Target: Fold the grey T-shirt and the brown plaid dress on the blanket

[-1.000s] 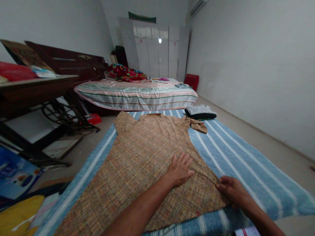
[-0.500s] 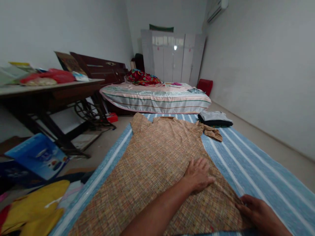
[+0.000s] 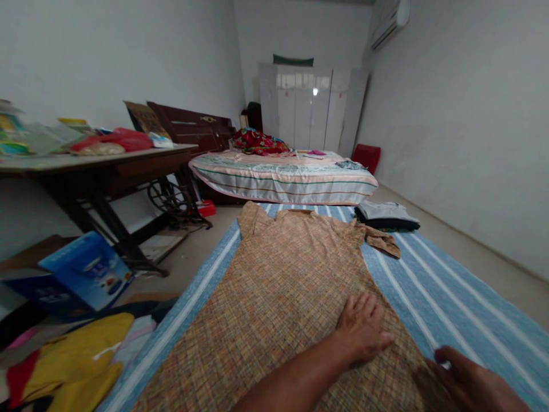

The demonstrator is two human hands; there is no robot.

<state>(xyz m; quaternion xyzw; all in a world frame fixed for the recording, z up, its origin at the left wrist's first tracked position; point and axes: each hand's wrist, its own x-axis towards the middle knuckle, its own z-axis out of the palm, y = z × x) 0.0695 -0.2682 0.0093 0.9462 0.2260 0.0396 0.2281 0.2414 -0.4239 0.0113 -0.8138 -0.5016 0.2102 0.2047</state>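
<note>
Head view: striped sheet (image 3: 433, 286) beneath a checked dress (image 3: 287, 286)

The dress lies spread, sleeves farthest, near folded clothes (image 3: 388, 214). Left hand (image 3: 364, 331) sits flat on it, fingers apart; right hand (image 3: 472, 380) curls at its edge, whether gripping I cannot tell.

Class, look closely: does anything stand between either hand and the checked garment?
Nothing visible does. The left hand rests on the checked garment; the right hand is at its edge, any grip unclear. The folded stack lies farther off, near a sleeve.

The head view looks down across the garment (image 3: 291, 286).
</note>
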